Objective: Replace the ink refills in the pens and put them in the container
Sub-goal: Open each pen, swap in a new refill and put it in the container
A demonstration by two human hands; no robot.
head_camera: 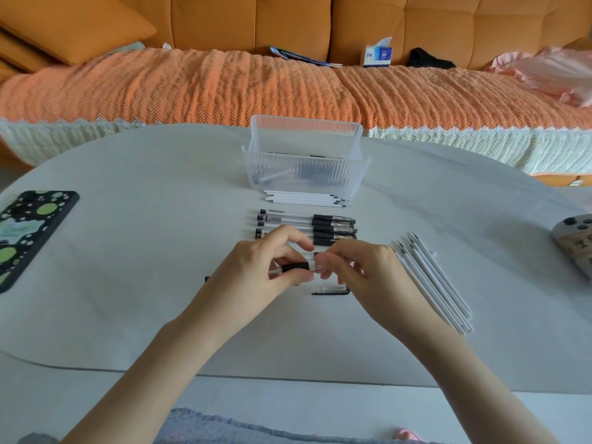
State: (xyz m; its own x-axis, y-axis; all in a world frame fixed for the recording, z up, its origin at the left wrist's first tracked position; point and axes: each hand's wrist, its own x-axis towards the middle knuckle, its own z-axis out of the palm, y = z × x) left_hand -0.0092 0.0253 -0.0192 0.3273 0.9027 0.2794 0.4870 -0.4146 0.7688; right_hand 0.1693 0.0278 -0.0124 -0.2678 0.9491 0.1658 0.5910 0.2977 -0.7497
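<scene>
My left hand (267, 265) grips a clear pen (294, 267) by its black grip, just above the table. My right hand (354, 270) pinches the pen's tip end beside it. Below the hands lies a pen cap (333, 290) with a black clip. Behind them lies a row of several clear pens (307, 227). A bunch of white refills (306, 199) lies against the front of the clear ribbed container (306, 174), which holds a few pens. More white refills (434, 280) lie fanned out to the right.
A phone in a dotted black case (30, 232) lies at the table's left edge. A grey controller-like object (576, 245) sits at the right edge. An orange sofa with a tissue box (378, 54) runs behind the white table (144, 251).
</scene>
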